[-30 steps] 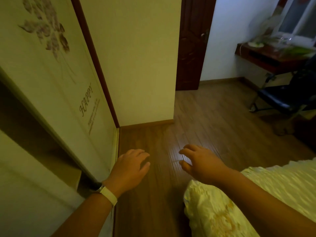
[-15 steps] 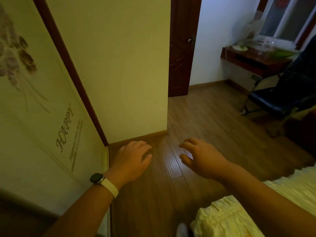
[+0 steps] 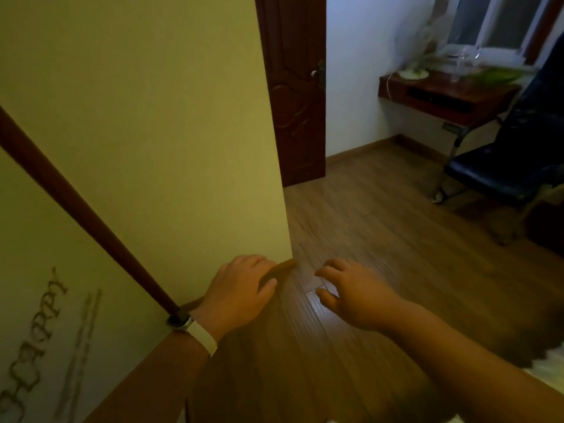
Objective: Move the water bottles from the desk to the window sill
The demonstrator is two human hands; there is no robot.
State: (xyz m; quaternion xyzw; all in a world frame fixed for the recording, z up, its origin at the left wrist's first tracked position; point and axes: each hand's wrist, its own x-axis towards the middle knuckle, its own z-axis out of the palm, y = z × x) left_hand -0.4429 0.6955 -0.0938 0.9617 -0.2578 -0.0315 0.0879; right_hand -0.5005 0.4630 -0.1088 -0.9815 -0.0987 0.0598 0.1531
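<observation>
Water bottles (image 3: pixel 462 64): clear, blurred, stood on desk (image 3: pixel 442 99). Judged light, thin-walled, slippery; grip mid-body. Left hand (image 3: pixel 241 294), right hand (image 3: pixel 357 296) well short of desk, empty; fingers (image 3: pixel 329 268) loosely spread.

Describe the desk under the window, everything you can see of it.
The desk is reddish-brown, wood by its look, with a thick top and a dark open slot beneath it. It stands against the white wall in the far right corner, below the window. No legs show. On it sit a white round base, a blurred clear bottle-like thing and something green. A thin white cord hangs at its left edge. A black chair hides its right end.
</observation>
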